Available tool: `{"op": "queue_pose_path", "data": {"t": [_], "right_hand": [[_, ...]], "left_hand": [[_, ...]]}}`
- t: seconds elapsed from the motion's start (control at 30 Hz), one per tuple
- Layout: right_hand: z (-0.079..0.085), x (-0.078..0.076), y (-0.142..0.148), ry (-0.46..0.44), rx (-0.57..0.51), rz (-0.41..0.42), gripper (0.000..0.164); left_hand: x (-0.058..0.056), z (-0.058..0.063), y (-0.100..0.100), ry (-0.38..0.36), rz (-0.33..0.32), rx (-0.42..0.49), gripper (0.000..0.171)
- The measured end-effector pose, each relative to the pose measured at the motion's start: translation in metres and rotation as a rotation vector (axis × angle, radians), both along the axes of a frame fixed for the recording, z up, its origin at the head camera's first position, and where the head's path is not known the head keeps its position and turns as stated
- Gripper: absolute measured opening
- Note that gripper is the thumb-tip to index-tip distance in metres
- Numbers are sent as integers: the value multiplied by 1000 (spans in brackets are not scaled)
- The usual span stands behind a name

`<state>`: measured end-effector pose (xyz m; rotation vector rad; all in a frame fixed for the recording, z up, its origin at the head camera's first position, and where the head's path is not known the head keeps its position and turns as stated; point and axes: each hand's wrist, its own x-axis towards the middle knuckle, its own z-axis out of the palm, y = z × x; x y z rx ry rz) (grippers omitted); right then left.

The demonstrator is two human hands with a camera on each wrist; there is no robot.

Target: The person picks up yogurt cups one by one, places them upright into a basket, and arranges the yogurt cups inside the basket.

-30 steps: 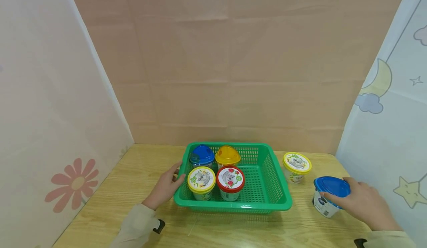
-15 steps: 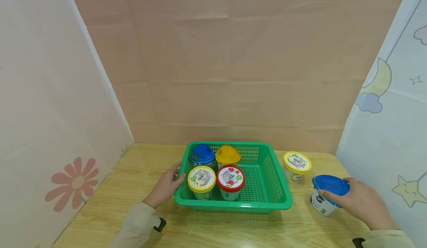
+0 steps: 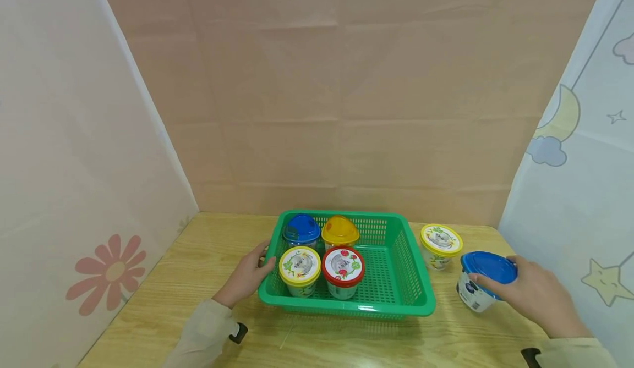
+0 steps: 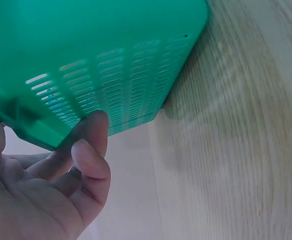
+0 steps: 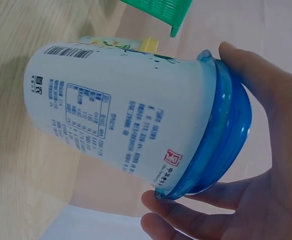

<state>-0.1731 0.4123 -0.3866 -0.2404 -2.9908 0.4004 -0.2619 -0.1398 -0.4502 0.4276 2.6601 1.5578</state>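
Note:
My right hand (image 3: 537,296) grips a white printed tub with a blue lid (image 3: 490,267) by the lid's edge, thumb on one side and fingers on the other. In the right wrist view, small print and a barcode show on the tub's side (image 5: 120,110); I cannot tell whether its base touches the table. My left hand (image 3: 246,276) holds the left rim of a green plastic basket (image 3: 346,305), fingers bent against its outer wall in the left wrist view. Inside the basket's left part stand a blue-lidded tub (image 3: 301,229), an orange-lidded tub (image 3: 340,231), a yellow-lidded tub (image 3: 299,266) and a red-lidded tub (image 3: 343,267).
Another yellow-lidded tub (image 3: 441,241) stands on the wooden table (image 3: 228,346) between the basket and my right hand. The basket's right part shows its bare perforated floor. Pale patterned sheets flank both sides, and a brown sheet (image 3: 342,109) hangs behind.
My right hand has shifted the blue-lidded tub slightly left and away from me, with the tub a bit higher in view. The left hand stays at the basket rim.

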Motion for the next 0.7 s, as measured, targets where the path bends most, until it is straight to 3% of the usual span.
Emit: {"op": "queue_pose_path", "data": {"t": [0.47, 0.7], "right_hand": [[28, -1, -17, 123, -5, 9, 104], [39, -9, -35, 220, -14, 18, 100]], "left_hand": [[2, 0, 1, -8, 10, 6, 57], [2, -1, 1, -18, 10, 9, 59]]}}
